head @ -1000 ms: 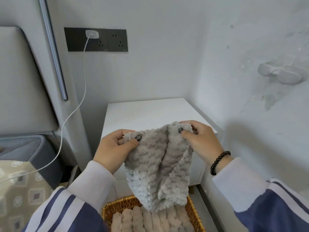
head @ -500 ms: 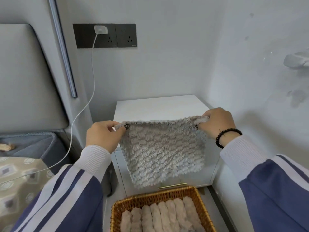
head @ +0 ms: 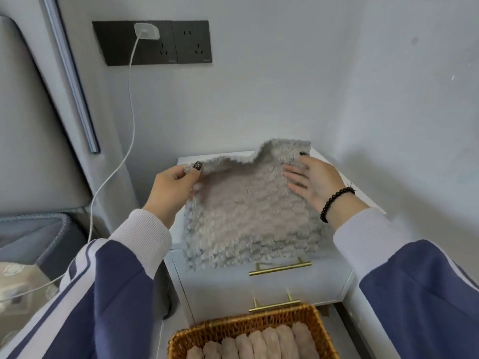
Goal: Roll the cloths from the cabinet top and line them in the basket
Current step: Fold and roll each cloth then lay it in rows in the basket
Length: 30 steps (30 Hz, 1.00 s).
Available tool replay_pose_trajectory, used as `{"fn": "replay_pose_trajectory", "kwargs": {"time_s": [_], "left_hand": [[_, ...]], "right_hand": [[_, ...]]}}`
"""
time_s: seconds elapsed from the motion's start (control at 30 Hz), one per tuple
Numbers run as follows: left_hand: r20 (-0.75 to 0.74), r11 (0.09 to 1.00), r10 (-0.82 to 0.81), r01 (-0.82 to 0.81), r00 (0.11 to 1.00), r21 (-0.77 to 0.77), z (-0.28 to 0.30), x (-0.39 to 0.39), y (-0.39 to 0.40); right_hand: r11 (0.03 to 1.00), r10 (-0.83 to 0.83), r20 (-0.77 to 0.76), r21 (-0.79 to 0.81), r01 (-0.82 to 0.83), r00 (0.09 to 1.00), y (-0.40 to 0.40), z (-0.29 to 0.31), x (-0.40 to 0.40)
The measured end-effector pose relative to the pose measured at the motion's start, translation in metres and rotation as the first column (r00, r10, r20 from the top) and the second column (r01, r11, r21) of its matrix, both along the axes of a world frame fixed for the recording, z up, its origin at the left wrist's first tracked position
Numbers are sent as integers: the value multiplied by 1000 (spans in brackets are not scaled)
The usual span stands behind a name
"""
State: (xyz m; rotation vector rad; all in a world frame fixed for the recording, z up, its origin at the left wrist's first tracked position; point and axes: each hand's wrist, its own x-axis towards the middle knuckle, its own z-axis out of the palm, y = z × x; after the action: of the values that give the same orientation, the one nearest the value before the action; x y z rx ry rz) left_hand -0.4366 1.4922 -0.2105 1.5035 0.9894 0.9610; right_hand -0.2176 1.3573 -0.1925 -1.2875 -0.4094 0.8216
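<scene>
Head view, nearest first: wicker basket (head: 321, 330) at the bottom edge, holding a row of rolled cloths (head: 259, 344) packed side by side, ends cut off by the frame. Just beyond, two brass handles (head: 280, 266) on the white cabinet (head: 259, 288) front, one above the other.

Both forearms reaching forward from the lower corners, in navy sleeves (head: 111, 294) with pale stripes and white ribbed cuffs. Between them, held up in the air over the cabinet's front edge, a fluffy grey cloth (head: 246, 216), spread nearly flat and facing the camera, lower edge hanging down to the upper handle.

Left hand (head: 171, 189) raised, wrist bent back, fingers curled behind the fabric, thumb with a dark painted nail pinching the upper left corner. Right hand (head: 315, 183) palm toward the cloth, fingers fairly straight and laid against its right side, thumb tip hooked over the raised upper right corner; grip there a pinch between thumb and fingers. Dark beaded bracelet (head: 334, 200) round the right wrist.

Behind the cloth, the white cabinet top, mostly hidden. Farther back, the pale wall with a black socket panel (head: 191, 42), a white charger (head: 146, 31) plugged in, its cable (head: 129, 130) trailing down to the left. At far left, a grey padded headboard (head: 28, 125) and patterned bedding (head: 15, 283).
</scene>
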Motion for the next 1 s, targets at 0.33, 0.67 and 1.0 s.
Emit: {"fn": "replay_pose_trajectory", "kwargs": {"time_s": [0.33, 0.67, 1.0], "left_hand": [[86, 997, -76, 75, 993, 18, 0, 0, -2], [-125, 918, -211, 153, 969, -366, -6, -19, 7], [-50, 937, -186, 162, 981, -308, -20, -5, 9]], "right_hand": [[980, -66, -157, 174, 93, 985, 17, -26, 32], [855, 361, 172, -453, -252, 916, -17, -20, 36], [895, 299, 363, -428, -128, 883, -1, -41, 34]]}}
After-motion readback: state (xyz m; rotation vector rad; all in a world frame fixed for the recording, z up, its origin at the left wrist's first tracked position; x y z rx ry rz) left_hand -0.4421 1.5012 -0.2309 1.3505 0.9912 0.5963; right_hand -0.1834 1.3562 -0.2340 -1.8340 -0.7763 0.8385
